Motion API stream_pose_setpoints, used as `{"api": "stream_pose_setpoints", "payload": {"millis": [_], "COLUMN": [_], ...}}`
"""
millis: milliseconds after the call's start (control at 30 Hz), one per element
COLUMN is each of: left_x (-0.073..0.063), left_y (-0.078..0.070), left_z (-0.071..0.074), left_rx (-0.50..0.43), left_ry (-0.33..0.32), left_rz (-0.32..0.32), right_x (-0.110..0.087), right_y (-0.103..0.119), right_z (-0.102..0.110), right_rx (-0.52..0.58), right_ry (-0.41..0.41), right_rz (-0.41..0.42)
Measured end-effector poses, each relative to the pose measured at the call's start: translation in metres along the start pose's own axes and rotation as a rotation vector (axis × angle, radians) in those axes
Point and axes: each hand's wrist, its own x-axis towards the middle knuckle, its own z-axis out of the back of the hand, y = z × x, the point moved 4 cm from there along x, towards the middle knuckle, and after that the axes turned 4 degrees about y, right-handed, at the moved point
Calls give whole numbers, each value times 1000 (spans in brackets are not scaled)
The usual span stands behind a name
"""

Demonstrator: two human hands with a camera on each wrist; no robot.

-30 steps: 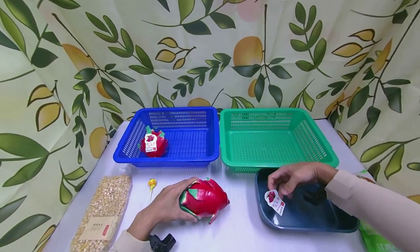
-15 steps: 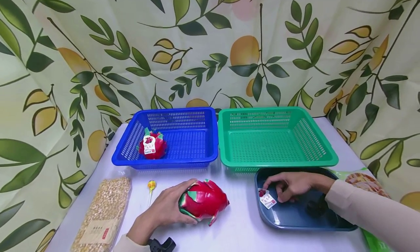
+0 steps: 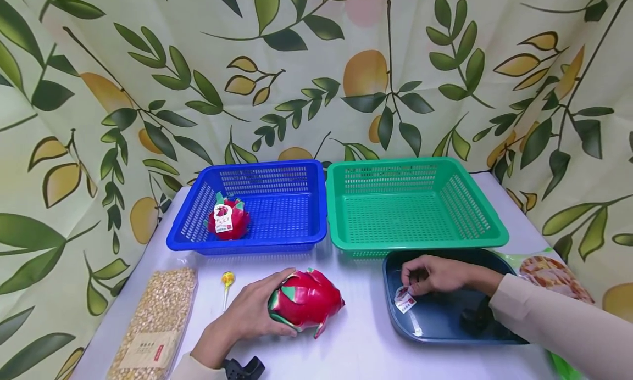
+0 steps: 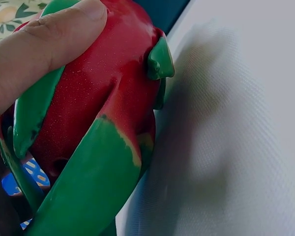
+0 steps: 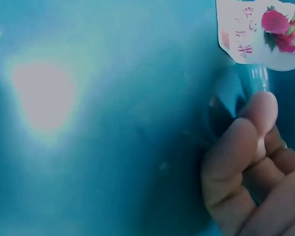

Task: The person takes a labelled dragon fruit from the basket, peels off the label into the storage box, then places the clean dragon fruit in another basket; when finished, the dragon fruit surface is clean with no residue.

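My left hand [image 3: 249, 309] grips a red dragon fruit [image 3: 310, 299] with green scales, lying on its side on the white table. In the left wrist view its thumb presses on the glossy skin of the fruit, beside a long green scale [image 4: 88, 172]. Over the dark blue tray [image 3: 445, 325], my right hand [image 3: 440, 274] pinches a small white fruit label [image 3: 405, 301] by its upper edge. The right wrist view shows the label's [image 5: 241, 29] red writing and dragon fruit picture, with a fingertip at its right edge and other fingers curled below.
Behind stand a blue basket [image 3: 262, 240] containing another labelled dragon fruit [image 3: 233, 221] and a green basket [image 3: 415, 245]. A bag of corn kernels [image 3: 158, 308] and a lollipop [image 3: 227, 281] lie left. A green-edged packet [image 3: 554, 275] lies partly under the right sleeve.
My right hand has lowered the label into the tray, its fingers first lifting off the label, then closing on its upper edge. My left hand keeps its grip on the dragon fruit.
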Motion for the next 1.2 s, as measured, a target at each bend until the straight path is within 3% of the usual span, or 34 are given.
{"api": "stream_pose_setpoints", "payload": {"millis": [300, 500, 767, 1067, 1200], "left_x": [-1, -1, -1, 0, 0], "left_y": [1, 0, -1, 0, 0], "left_z": [0, 0, 0, 1, 1], "left_rx": [10, 4, 17, -3, -15], "left_ry": [-13, -12, -23, -21, -13], "left_rz": [-1, -1, -10, -18, -7], "right_x": [-6, -9, -11, -8, -9], "right_y": [2, 0, -4, -9, -5], "right_z": [1, 1, 0, -3, -1], "right_rx": [241, 47, -182, -372, -374], "right_ry": [-95, -81, -134, -183, -182], "right_rz": [-163, -153, -52, -127, -162]}}
